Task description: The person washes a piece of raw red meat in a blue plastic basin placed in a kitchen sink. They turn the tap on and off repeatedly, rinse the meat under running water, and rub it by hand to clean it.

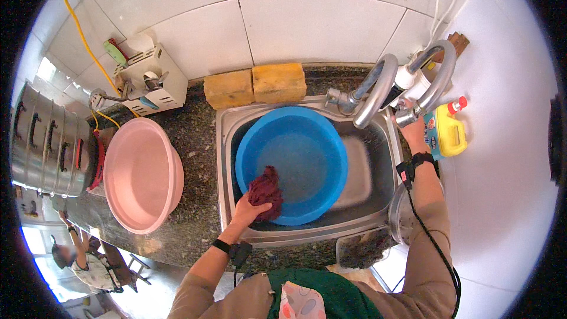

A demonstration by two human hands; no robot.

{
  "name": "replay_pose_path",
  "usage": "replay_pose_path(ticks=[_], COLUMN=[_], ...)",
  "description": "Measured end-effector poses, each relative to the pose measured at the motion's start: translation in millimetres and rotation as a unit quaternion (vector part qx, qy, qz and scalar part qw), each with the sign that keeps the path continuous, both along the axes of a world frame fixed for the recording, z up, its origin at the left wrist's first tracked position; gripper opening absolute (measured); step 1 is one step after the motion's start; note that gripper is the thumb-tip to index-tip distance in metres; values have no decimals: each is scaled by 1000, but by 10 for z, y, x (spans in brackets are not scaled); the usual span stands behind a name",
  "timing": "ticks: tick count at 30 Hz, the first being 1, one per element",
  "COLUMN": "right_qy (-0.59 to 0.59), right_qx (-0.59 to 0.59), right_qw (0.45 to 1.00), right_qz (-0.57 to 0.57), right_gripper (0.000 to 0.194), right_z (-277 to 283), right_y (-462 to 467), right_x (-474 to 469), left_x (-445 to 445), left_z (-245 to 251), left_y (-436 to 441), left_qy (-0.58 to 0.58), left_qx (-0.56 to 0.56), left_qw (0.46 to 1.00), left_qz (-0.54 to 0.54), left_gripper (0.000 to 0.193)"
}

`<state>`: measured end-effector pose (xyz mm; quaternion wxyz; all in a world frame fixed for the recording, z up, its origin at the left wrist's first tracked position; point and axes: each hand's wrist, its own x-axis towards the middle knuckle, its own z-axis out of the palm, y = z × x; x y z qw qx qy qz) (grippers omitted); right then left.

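Note:
My left hand [249,211] grips a bunched dark red cloth [267,190] at the near left rim of a blue plastic basin [340,164]. This basin sits inside the stainless steel sink [224,159], left of its middle; its inside looks wet. My right hand [413,130] reaches behind the right-hand curved metal tap spout [446,66], which partly covers it. The fingers are close to a white cylinder [404,79], but what they touch is hidden. A second metal tap [376,91] arches at the sink's back right corner.
A detergent bottle [452,137] stands right of my right hand. Two yellowish blocks [254,85] lie behind the sink. Leftward are a pink basin [175,177], a utensil holder [175,77] and a stacked metal steamer [48,150]. Another person [91,270] is at far left.

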<state>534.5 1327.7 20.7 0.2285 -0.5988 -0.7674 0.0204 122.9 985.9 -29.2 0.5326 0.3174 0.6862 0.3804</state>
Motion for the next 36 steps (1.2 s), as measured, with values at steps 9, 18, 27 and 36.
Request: replay_pose_path(ticks=[9,18,27,36], right_qy=[-149,23,-43,261], right_qx=[-118,34,10,-474], right_qw=[982,998,998,841], right_qz=[-4,51,39,-15], right_gripper=[42,20,45,52], right_z=[402,212,107,-515], right_y=[-106,-36,-731,-1425], right_x=[-319,-223,-211,-684], left_x=[25,53,89,-58], left_z=[-15,8,162,-152], left_y=[-10,14,159,218], left_qy=[-20,-3,-23,352], left_qx=[7,-3,12,99], left_qw=[1000,1000,999,931], left_qz=[6,5,-34,14], left_gripper=[64,62,55,83])
